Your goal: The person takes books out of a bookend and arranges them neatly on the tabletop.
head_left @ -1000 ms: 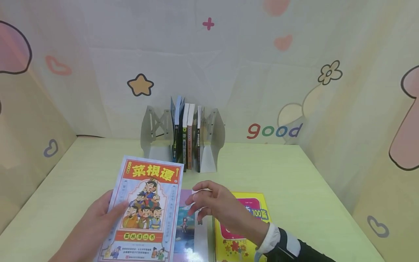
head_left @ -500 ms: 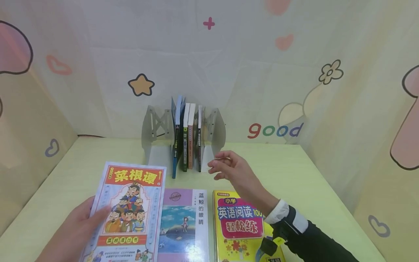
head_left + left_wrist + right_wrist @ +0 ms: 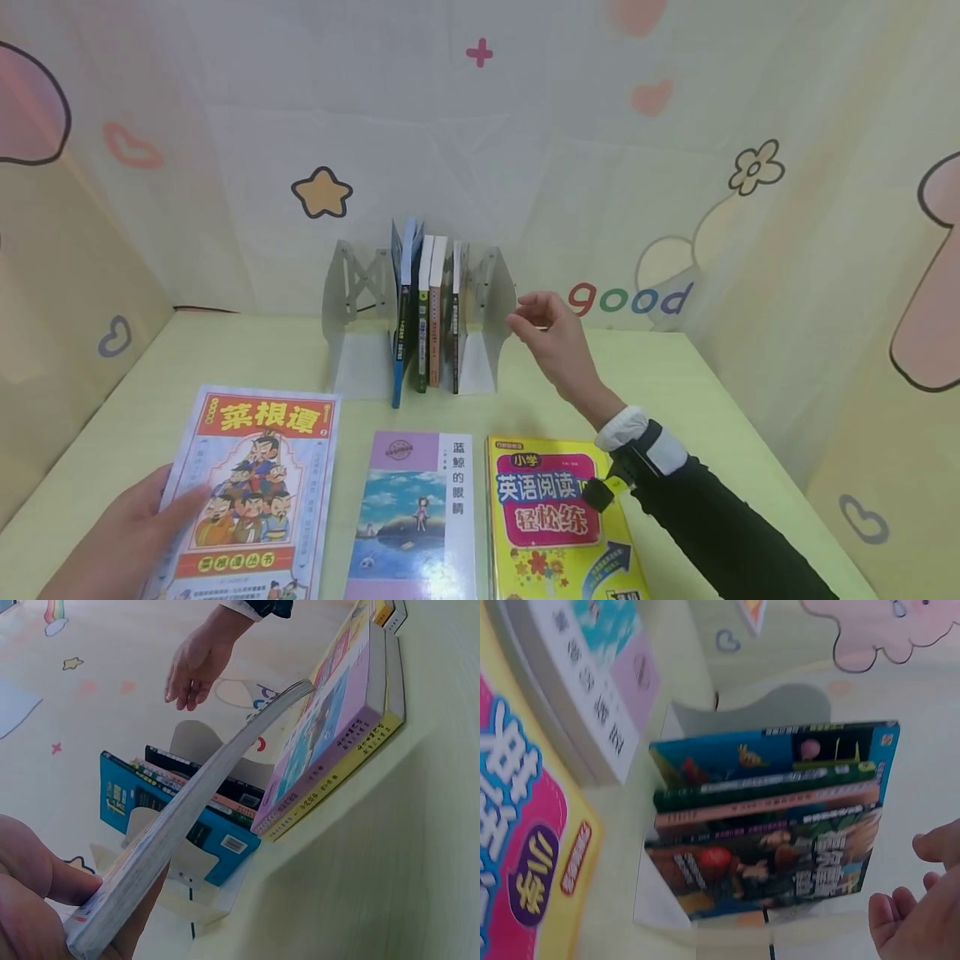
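My left hand [image 3: 123, 533] grips a white and red book [image 3: 251, 492] with cartoon figures by its left edge, thumb on the cover. Past the front of the bookend rack, my right hand [image 3: 558, 346] hangs in the air beside the rack's right plate, its fingers loosely bent and holding nothing. Several books [image 3: 427, 317] stand upright in the grey bookend rack [image 3: 498, 325], the blue one [image 3: 225, 840] at the left end. In the right wrist view a dark-covered book [image 3: 772, 862] stands at the other end of the row.
A purple and white book [image 3: 412, 517] lies on the table [image 3: 660, 417], on top of a yellow one in the left wrist view. A yellow and pink book [image 3: 555, 517] lies to its right. Patterned cloth [image 3: 600, 167] hangs behind and at both sides.
My left hand has carried the cartoon book left and down, uncovering the purple book. My right hand has moved up, away and to the right, from over the books to beside the rack.
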`<state>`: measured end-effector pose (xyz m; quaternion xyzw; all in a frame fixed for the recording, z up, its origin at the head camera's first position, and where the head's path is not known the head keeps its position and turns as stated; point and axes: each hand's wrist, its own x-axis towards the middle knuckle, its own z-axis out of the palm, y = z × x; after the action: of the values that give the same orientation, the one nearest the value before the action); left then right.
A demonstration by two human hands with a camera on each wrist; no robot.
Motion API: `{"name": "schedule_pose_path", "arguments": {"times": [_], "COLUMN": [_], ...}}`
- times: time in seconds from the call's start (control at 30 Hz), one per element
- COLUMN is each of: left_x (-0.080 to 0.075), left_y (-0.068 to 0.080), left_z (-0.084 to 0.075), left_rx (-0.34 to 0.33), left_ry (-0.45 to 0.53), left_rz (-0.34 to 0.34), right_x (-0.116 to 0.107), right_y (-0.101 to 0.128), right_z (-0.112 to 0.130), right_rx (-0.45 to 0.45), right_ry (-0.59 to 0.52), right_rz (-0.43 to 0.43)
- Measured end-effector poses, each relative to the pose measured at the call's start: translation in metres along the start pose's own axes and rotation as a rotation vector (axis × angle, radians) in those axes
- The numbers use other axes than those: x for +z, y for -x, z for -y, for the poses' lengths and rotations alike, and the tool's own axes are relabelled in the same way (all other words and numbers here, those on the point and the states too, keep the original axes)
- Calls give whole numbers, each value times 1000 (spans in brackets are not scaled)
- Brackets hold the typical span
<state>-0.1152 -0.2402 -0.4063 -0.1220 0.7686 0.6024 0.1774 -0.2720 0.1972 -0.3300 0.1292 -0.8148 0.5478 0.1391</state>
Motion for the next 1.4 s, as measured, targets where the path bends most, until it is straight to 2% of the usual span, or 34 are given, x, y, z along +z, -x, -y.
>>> {"name": "schedule_pose_path", "arguments": {"times": [0.13, 0.33, 0.73, 0.93, 1.13, 1.4], "left_x": [-2, -3, 1, 2, -1, 2], "left_y": [-1, -4, -23, -32, -40, -49], "left_z": [-1, -3, 7, 12, 12, 15], "left_rx": [-7, -23, 4, 19, 25, -35], "left_ry": [-1, -10, -2, 55, 69, 44], "left_rz": [5, 7, 39, 91, 134, 86], "right_x": [-2, 1, 5, 4, 5, 6], "right_y": [-13, -29, -41, -43, -45, -43], "right_z": [-12, -22, -33, -34, -36, -36], "right_rx": [-98, -146, -119, -96, -92, -85], "right_ry": [99, 157, 159, 177, 171, 180], "right_rz": [-21, 1, 94, 95, 97, 93]}}
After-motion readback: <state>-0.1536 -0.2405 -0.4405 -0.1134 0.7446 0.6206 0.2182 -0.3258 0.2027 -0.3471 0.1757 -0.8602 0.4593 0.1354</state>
